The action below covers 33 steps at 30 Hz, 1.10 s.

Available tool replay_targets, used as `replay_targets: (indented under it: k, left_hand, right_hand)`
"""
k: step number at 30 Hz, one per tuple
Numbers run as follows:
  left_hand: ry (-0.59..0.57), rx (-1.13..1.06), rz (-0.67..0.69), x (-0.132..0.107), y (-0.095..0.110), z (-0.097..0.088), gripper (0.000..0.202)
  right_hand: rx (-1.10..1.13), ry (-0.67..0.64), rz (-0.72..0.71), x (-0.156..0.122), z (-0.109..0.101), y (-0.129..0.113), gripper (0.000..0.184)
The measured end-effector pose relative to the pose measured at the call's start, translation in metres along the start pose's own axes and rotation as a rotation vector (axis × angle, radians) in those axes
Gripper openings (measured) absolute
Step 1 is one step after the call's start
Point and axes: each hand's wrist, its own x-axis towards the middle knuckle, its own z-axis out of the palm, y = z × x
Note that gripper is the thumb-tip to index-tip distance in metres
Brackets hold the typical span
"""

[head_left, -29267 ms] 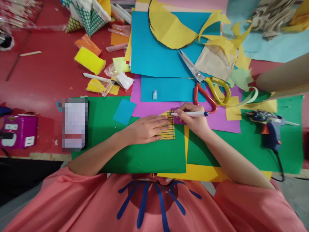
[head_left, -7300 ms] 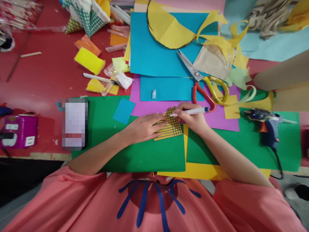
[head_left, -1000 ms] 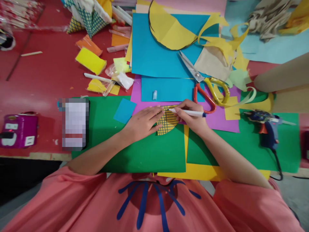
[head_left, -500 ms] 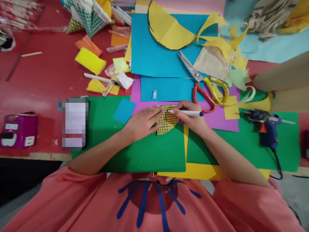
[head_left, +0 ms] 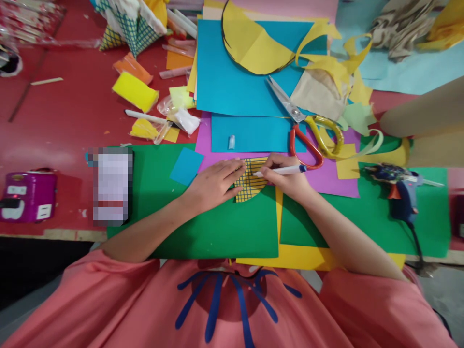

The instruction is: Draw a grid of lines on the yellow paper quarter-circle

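Observation:
My left hand (head_left: 214, 186) lies flat, fingers stretched, its tips on the left edge of a yellow paper piece (head_left: 250, 186) with a curved lower edge. Dark grid lines cover the paper's left part; mainly horizontal lines show on its right. In my right hand (head_left: 288, 178) is a white marker (head_left: 288, 170) with a dark blue end, gripped between thumb and fingers. The marker's tip rests on or just over the middle of the paper. Green sheets (head_left: 217, 237) lie underneath. A small clear cap (head_left: 231, 142) sits on the blue paper (head_left: 253, 133) beyond my hands.
Open scissors (head_left: 295, 113) with red and yellow handles lie beyond my right hand. A blue glue gun (head_left: 404, 198) with a cord lies at the right. On the left are a phone (head_left: 113, 186) and a purple power box (head_left: 29, 197). A yellow half-circle (head_left: 257, 43) lies at the back.
The marker tip has moved slightly down the paper toward me, with my right hand shifting a little. My left hand has stayed put.

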Motion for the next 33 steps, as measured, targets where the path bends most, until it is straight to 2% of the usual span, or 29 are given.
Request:
replay_targets:
  k: [3,8,15,25,33]
  left_hand:
    - [0.01,0.019,0.011,0.0002,-0.0001,-0.0001,0.043]
    - [-0.005,0.022,-0.027,0.0005,-0.0019,-0.0006,0.047]
    - [-0.015,0.015,-0.044,0.0017,-0.0023,-0.0024,0.048]
    - [-0.034,-0.019,-0.059,0.001,-0.0027,-0.0012,0.049]
    - [-0.046,-0.042,-0.065,0.0015,-0.0028,-0.002,0.048]
  right_hand:
    - [0.075,0.013,0.029,-0.0022,-0.0006,0.0025,0.018]
    - [0.141,0.071,-0.016,-0.0072,0.0004,0.0088,0.017]
    - [0.032,0.004,-0.051,-0.0062,0.0018,0.0085,0.023]
    - [0.016,-0.024,-0.06,-0.0049,0.0024,0.008,0.021]
    - [0.01,-0.117,-0.066,-0.0039,-0.0002,0.0017,0.023]
